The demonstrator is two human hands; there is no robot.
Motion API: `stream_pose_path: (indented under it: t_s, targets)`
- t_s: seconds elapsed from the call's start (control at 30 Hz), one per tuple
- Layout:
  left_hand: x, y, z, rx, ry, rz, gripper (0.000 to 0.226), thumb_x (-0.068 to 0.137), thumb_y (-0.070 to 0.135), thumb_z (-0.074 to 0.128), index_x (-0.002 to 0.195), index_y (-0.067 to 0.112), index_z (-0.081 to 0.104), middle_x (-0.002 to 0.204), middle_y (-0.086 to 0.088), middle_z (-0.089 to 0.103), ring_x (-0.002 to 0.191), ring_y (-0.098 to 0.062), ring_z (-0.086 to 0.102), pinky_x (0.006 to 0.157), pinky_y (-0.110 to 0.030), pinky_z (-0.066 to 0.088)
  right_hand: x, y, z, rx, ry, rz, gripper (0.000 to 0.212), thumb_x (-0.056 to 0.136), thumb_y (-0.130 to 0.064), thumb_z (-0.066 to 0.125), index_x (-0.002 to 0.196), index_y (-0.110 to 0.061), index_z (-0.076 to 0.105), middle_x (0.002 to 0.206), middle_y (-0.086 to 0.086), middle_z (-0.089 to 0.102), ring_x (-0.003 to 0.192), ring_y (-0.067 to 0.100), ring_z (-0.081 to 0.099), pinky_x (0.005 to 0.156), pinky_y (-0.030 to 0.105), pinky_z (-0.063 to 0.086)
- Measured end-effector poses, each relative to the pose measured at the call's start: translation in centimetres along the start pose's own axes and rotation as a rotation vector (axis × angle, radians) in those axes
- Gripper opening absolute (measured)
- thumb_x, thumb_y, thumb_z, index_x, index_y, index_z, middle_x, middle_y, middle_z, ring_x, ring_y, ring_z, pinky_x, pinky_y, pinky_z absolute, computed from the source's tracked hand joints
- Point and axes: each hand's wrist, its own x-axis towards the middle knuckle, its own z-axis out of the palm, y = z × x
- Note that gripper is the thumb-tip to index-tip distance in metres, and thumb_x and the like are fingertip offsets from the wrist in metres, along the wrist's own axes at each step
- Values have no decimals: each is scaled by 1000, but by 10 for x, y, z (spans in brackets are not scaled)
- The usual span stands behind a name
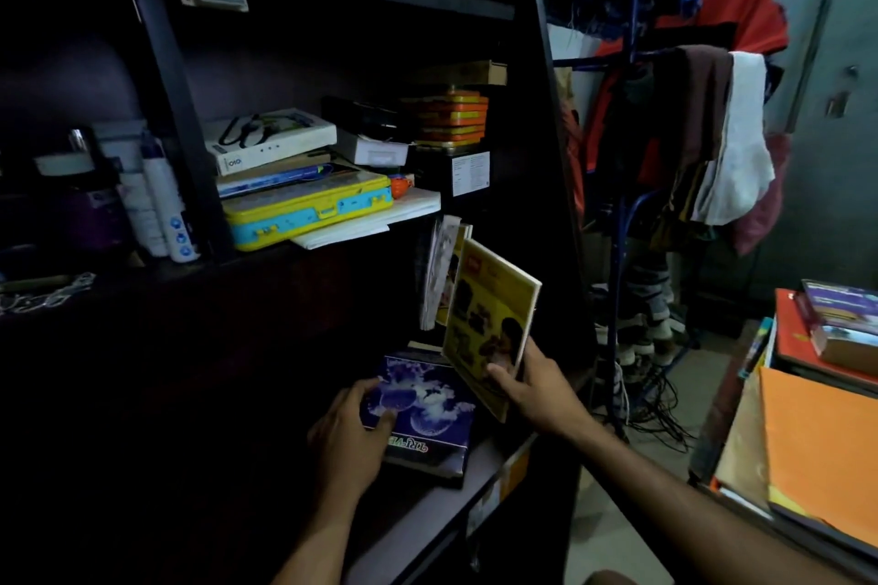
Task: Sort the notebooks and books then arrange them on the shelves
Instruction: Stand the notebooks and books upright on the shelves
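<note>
A dark wooden shelf unit [480, 475] fills the left of the head view. On its lower shelf lies a blue book with a purple-and-white cover [427, 413]; my left hand [349, 432] holds its near left corner, thumb on the cover. My right hand [534, 387] grips the lower edge of a yellow book [484, 318], which stands tilted against thin books [439, 271] upright at the shelf's right end. At the far right, a pile of books and notebooks [836, 333] rests over orange folders [817, 447].
The upper shelf carries a yellow-and-blue case [304, 209], white boxes [268, 140], stacked orange tins [449, 116], papers and bottles [161, 200]. A blue clothes rack [632, 185] hung with garments stands right of the unit, with cables on the floor beneath it.
</note>
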Motion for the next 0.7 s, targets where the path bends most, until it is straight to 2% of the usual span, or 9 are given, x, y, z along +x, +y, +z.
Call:
stream_pose_path:
  t_s: [0.07, 0.17, 0.27, 0.33, 0.4, 0.47, 0.6, 0.63, 0.7]
  targets:
    - [0, 1, -2, 4, 7, 33, 39, 89, 28, 74, 125, 30, 62, 132, 2, 60, 118, -22, 59, 104, -52, 43, -3, 11, 8, -3, 84, 35, 41, 98, -25, 63, 137, -18, 52, 115, -10, 66, 110, 13, 65, 91, 25, 49]
    - [-4, 4, -1, 86, -8, 42, 35, 94, 34, 66, 128, 33, 60, 133, 6, 56, 117, -18, 57, 107, -47, 40, -1, 17, 13, 43, 201, 74, 34, 99, -23, 61, 133, -16, 56, 108, -9, 65, 108, 18, 65, 90, 31, 52]
    - [4, 16, -3, 387, -112, 68, 37, 98, 46, 49, 133, 36, 52, 135, 8, 50, 121, -17, 54, 109, -46, 35, 11, 21, 17, 35, 298, 91, 36, 101, -25, 57, 136, -17, 54, 107, -2, 69, 100, 19, 68, 80, 29, 52]
    - [22, 32, -9, 582, -139, 127, 35, 95, 52, 47, 125, 36, 56, 130, 9, 54, 123, -18, 53, 109, -47, 32, 27, 24, 22, 2, 332, 96, 36, 102, -29, 55, 135, -16, 55, 105, 3, 71, 95, 23, 69, 74, 27, 48]
    - [49, 46, -9, 618, -95, 261, 30, 95, 54, 50, 117, 36, 59, 124, 12, 59, 119, -16, 54, 107, -44, 32, 46, 27, 28, 60, 360, 113, 31, 102, -29, 55, 130, -13, 58, 99, 2, 70, 94, 23, 70, 72, 24, 45]
    - [78, 52, 5, 530, -13, 428, 29, 96, 45, 54, 123, 35, 58, 125, 12, 58, 116, -17, 54, 103, -40, 36, 64, 33, 36, 118, 393, 101, 25, 102, -26, 57, 121, -10, 62, 91, -1, 68, 90, 23, 71, 70, 24, 45]
    - [130, 63, 53, 628, -32, 703, 41, 80, 24, 75, 120, 26, 69, 127, 5, 64, 122, -22, 51, 99, -51, 41, 80, 46, 42, 129, 433, 63, 21, 103, -27, 55, 120, -16, 60, 95, -7, 66, 87, 13, 67, 70, 21, 44]
    - [139, 69, 64, 685, -64, 754, 51, 74, 27, 81, 123, 26, 68, 135, 5, 61, 131, -22, 44, 102, -57, 38, 81, 49, 43, 140, 438, 40, 21, 103, -27, 54, 123, -20, 56, 97, -8, 65, 87, 11, 65, 70, 20, 44]
    - [149, 82, 81, 796, -119, 749, 70, 82, 34, 75, 146, 29, 48, 161, 5, 33, 152, -22, 16, 112, -69, 11, 82, 51, 44, 167, 454, 35, 17, 104, -26, 51, 120, -23, 44, 95, -4, 66, 81, 16, 67, 68, 27, 47]
